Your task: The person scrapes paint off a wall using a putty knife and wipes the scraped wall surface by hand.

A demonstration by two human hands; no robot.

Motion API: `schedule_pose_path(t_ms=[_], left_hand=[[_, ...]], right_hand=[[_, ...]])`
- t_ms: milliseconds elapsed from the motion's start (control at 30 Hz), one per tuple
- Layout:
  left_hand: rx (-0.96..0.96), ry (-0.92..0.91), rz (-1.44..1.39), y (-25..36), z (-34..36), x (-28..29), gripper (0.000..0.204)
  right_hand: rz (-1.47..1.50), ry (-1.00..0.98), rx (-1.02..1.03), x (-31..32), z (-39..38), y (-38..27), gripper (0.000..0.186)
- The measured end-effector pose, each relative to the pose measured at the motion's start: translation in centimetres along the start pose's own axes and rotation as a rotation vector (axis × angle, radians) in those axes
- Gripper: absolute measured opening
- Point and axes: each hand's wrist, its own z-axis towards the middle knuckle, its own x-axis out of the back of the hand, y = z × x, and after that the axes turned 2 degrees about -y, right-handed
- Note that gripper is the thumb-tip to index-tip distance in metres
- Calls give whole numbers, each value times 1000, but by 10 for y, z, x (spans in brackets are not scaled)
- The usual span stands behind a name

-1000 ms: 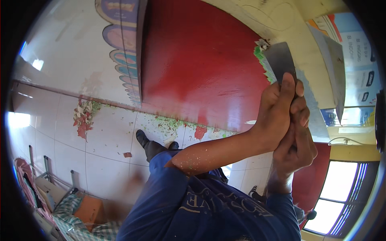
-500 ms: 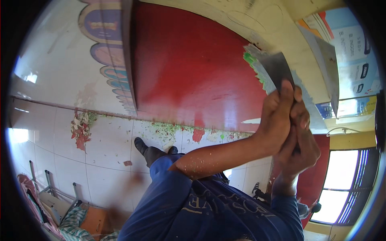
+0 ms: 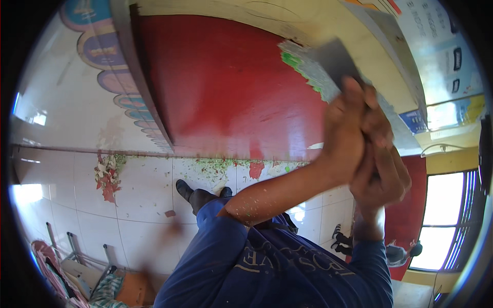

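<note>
A flat, dark scraper blade, blurred by motion, is over the upper edge of the red painted wall. My left hand is closed around the scraper near the blade, thumb laid along it. Just behind and below, my right hand wraps the same tool; its handle is mostly hidden by my fingers. Beside the blade runs a rough grey scraped strip, edged with bright green paint where it meets the red. Cream wall borders the strip on the other side.
Paint flakes lie along the wall's foot, with a heap of red and pale peelings at left. A dark ledge borders the red area. Metal-legged furniture stands lower left. Another person is near the window.
My view has tilted, so the wall appears shifted left. Both hands and the scraper have moved up and left in the picture, still gripping together, and the blade is now more blurred.
</note>
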Motion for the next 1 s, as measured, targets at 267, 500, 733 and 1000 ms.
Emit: schedule_pose_path(t_ms=[267, 500, 733, 1000], left_hand=[[16, 64, 132, 9, -11, 9, 39], [-12, -39, 70, 6, -9, 17, 40], [5, -96, 74, 17, -9, 20, 39], [73, -100, 112, -1, -8, 25, 36]], right_hand=[[16, -21, 35, -14, -13, 1, 32], [10, -48, 16, -10, -10, -3, 22], [47, -104, 37, -4, -17, -2, 24], [-7, -110, 21, -3, -25, 1, 23]])
